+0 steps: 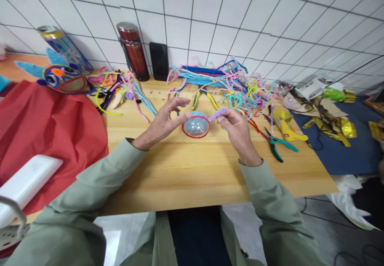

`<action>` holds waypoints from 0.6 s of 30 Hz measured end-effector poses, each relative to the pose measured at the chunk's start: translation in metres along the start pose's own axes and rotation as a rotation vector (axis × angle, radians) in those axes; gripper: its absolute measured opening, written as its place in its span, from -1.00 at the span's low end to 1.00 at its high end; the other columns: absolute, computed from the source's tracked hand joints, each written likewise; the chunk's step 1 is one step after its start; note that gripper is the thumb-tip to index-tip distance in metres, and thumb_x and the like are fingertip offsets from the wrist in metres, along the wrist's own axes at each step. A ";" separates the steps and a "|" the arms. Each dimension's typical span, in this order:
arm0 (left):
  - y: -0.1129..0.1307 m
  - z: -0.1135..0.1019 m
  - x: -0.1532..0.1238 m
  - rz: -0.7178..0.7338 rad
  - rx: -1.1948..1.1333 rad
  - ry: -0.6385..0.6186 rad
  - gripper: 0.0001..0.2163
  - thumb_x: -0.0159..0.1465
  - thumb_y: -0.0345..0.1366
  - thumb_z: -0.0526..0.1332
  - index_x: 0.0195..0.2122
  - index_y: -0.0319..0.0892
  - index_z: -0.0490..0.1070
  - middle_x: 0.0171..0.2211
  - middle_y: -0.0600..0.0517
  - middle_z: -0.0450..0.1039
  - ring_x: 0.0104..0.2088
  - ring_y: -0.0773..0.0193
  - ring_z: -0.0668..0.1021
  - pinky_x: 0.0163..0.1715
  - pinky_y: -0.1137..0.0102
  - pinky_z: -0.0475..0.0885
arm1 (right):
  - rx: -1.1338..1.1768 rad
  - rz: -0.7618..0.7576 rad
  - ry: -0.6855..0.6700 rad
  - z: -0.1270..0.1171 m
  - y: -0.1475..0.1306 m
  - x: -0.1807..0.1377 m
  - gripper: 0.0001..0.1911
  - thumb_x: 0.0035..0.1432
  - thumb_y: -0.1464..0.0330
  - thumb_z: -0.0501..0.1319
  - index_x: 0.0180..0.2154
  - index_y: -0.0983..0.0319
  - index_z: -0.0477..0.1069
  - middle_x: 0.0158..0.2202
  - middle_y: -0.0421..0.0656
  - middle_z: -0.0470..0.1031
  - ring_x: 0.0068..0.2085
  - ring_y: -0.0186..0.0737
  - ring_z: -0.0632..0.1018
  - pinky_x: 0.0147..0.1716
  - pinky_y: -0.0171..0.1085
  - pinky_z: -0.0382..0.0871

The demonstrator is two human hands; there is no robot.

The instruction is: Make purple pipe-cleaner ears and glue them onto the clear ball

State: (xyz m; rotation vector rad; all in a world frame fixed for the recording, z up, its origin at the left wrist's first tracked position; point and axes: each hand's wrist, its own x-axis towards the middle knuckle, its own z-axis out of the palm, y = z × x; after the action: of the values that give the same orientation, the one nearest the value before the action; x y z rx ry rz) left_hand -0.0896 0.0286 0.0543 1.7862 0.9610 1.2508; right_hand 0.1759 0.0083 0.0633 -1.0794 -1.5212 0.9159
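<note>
On the wooden table (pixel 192 178) lies a clear round plastic ball (pixel 195 127) with red pipe cleaner around its edge and some light blue at its top. My left hand (pixel 169 118) is at the ball's upper left, thumb close to the rim and fingers apart; whether the thumb touches it I cannot tell. Between the thumb and fingers of my right hand (pixel 237 128) is a twisted purple pipe cleaner piece (pixel 217 114), its free end pointing left beside the ball's upper right.
Behind are yellow-handled pliers (pixel 196 99) and a heap of pipe cleaners (pixel 207 76). Teal-handled pliers (pixel 280 143) and a yellow glue gun (pixel 288 128) lie right. A red thermos (pixel 134 52) and black phone (pixel 159 61) stand by the wall. Red cloth (pixel 78 118) covers the left side.
</note>
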 end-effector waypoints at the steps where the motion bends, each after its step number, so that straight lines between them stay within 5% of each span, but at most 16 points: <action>1: 0.010 0.001 -0.001 -0.005 -0.022 0.000 -0.61 0.36 0.03 0.42 0.07 -0.10 0.58 0.05 -0.10 0.63 0.05 0.09 0.63 0.11 0.19 0.52 | 0.017 -0.009 -0.037 0.000 -0.006 -0.001 -0.80 0.29 0.13 0.40 -0.24 0.11 0.58 -0.27 -0.21 0.62 -0.24 -0.18 0.57 -0.14 -0.15 0.51; 7: 0.070 0.010 -0.014 -0.220 -0.348 -0.302 -0.72 0.33 -0.06 0.46 -0.12 -0.16 0.60 -0.22 0.01 0.61 -0.27 0.27 0.57 -0.23 0.37 0.50 | 0.110 -0.112 -0.251 0.011 -0.030 -0.006 -0.70 0.34 -0.02 0.42 -0.18 0.05 0.68 0.09 -0.14 0.63 0.15 -0.04 0.63 0.15 -0.02 0.57; 11: 0.074 0.014 -0.018 -0.341 -0.512 -0.381 -0.71 0.23 -0.09 0.52 -0.24 -0.17 0.56 -0.39 0.10 0.48 -0.43 0.37 0.47 -0.40 0.44 0.38 | 0.157 -0.117 -0.344 0.021 -0.037 -0.008 -0.75 0.34 0.00 0.44 -0.18 0.01 0.68 0.16 -0.17 0.61 0.20 -0.03 0.63 0.19 0.00 0.57; 15: 0.063 0.017 -0.016 -0.373 -0.587 -0.348 -0.69 0.17 -0.10 0.56 -0.36 -0.18 0.52 -0.51 0.14 0.41 -0.54 0.45 0.38 -0.48 0.47 0.28 | 0.161 -0.120 -0.263 0.025 -0.039 -0.010 -0.76 0.29 0.03 0.48 -0.14 0.01 0.68 0.11 -0.15 0.65 0.18 -0.02 0.64 0.21 0.02 0.56; 18: 0.063 0.017 -0.015 -0.339 -0.581 -0.266 -0.68 0.16 -0.07 0.57 -0.34 -0.18 0.55 -0.50 0.12 0.46 -0.52 0.43 0.40 -0.47 0.46 0.31 | 0.186 -0.042 -0.120 0.024 -0.039 -0.011 -0.70 0.32 0.01 0.42 -0.10 0.05 0.66 -0.04 -0.14 0.68 -0.04 -0.09 0.67 0.03 -0.05 0.61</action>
State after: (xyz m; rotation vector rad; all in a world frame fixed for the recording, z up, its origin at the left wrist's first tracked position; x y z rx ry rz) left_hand -0.0673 -0.0150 0.0998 1.2316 0.6283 0.9240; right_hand 0.1465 -0.0152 0.0914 -0.8690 -1.5172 1.0863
